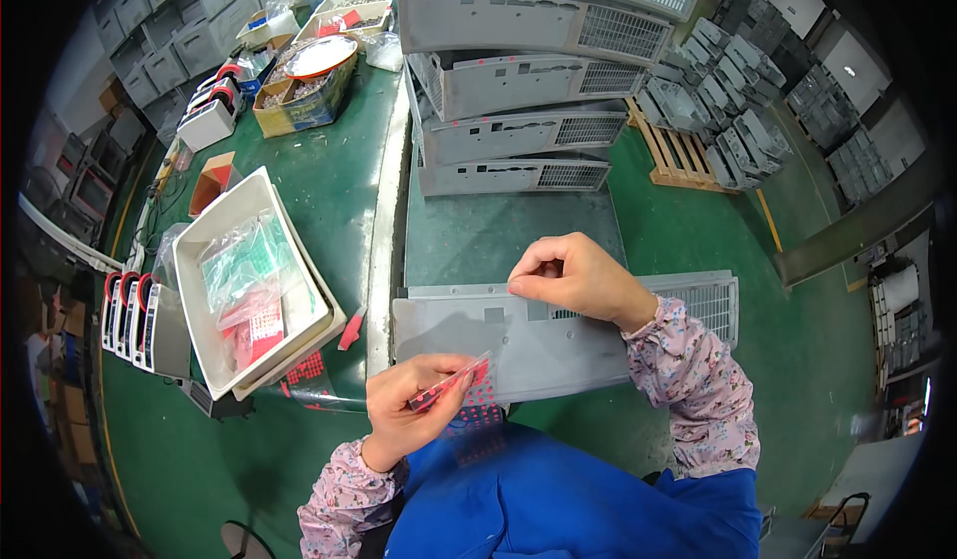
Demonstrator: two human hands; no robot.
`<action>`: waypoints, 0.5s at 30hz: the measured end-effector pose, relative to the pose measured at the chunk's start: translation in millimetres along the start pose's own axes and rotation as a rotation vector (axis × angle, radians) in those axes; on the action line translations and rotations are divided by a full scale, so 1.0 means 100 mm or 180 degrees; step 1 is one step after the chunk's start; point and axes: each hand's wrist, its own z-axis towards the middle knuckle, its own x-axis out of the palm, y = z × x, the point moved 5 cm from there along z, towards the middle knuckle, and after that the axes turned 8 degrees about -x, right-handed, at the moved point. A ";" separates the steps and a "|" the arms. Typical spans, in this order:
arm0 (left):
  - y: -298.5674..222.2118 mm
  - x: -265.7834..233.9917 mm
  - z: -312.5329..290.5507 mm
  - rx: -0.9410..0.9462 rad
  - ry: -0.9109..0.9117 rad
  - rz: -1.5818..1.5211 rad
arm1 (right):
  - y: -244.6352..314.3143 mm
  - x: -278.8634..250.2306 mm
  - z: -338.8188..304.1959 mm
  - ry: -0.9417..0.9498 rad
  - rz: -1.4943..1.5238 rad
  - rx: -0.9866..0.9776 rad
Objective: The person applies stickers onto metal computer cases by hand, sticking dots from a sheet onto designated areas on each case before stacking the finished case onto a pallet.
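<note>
A grey sheet-metal panel [444, 338] with small cut-outs and a mesh grille at its right end lies flat before me. My left hand [411, 402] is closed on a clear sheet of red dot stickers [482, 388], held over the panel's near left edge, with part of the sheet hanging down in front of my blue apron. My right hand [576, 278] is above the panel's far edge, thumb and forefinger pinched together. Whatever lies between those fingertips, if anything, is too small to make out.
Similar grey panels [498, 136] stand stacked behind the work surface. On the green bench at left, a white tray [189, 250] holds bagged sticker sheets, with a red strip [351, 330] beside it. Farther back are a parts box [299, 111] and a wooden pallet [688, 160] under grey parts.
</note>
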 end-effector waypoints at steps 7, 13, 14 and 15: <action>0.01 0.00 0.00 -0.0013 -0.0044 0.0072 | -0.01 0.00 0.02 0.0068 0.0056 -0.0077; 0.02 0.00 -0.01 -0.0076 -0.0019 0.0076 | -0.04 0.00 0.02 0.0138 0.0267 0.0092; 0.02 0.00 -0.01 -0.0041 -0.0032 0.0036 | -0.03 0.00 0.03 0.0142 0.0207 0.0008; 0.01 0.00 0.00 0.0009 -0.0059 0.0049 | -0.03 0.00 0.03 0.0137 0.0068 0.0005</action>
